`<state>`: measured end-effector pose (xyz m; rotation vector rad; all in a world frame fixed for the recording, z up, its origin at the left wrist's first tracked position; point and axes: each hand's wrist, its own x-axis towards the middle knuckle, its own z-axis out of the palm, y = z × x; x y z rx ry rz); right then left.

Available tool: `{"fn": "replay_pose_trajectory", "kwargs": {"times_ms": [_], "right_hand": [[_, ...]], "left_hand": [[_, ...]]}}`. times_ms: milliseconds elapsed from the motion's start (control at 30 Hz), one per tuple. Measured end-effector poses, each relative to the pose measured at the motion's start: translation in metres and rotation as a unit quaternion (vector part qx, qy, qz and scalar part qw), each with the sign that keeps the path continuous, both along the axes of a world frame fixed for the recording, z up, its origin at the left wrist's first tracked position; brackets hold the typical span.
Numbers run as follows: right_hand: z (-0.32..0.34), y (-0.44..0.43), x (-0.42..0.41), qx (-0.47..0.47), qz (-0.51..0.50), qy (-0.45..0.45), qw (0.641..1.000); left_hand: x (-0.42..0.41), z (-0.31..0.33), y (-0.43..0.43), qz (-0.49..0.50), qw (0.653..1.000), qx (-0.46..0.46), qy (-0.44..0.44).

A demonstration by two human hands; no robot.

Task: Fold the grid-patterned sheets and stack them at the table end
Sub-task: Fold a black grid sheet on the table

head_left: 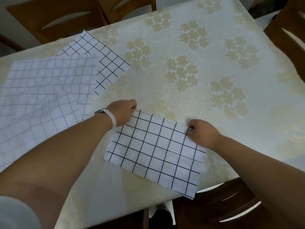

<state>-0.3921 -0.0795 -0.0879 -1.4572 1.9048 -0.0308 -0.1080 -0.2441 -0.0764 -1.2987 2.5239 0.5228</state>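
A white sheet with a black grid [155, 152], doubled over, lies near the table's front edge; its near right corner hangs slightly past the edge. My left hand [123, 111] pinches its far left corner. My right hand [200, 133] pinches its far right corner. On the left lies a large grid sheet [41, 100] spread flat with the faint side up. Under its far edge sticks out another grid sheet [105, 63] with bold black lines.
The table [206, 71] wears a cream cloth with beige flower clusters. Wooden chairs stand at the far left [54, 19], at the right [287, 38] and at the near edge [222, 205]. A white band with a watch sits on my left wrist.
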Motion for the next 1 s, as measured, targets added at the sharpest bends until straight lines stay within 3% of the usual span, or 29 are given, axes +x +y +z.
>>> {"fn": "replay_pose_trajectory", "kwargs": {"times_ms": [233, 400, 567, 733, 1000], "right_hand": [[-0.005, 0.003, -0.005, 0.022, 0.016, 0.024, 0.999], [-0.002, 0.000, -0.001, 0.034, 0.026, 0.040, 0.998], [0.011, -0.013, 0.018, -0.040, 0.140, 0.169, 0.975], [0.019, -0.044, 0.062, -0.058, 0.216, 0.099, 0.970], [0.019, -0.095, 0.157, -0.123, 0.442, 0.099, 0.883]], "left_hand": [[-0.011, -0.007, -0.017, 0.019, 0.998, 0.024, -0.060], [-0.006, -0.015, -0.005, 0.078, 0.997, 0.017, -0.016], [0.019, -0.011, 0.023, 0.171, 0.985, -0.027, 0.019], [0.051, -0.008, 0.066, 0.265, 0.963, -0.003, 0.047], [0.076, -0.016, 0.129, 0.391, 0.919, 0.014, 0.051]]}}
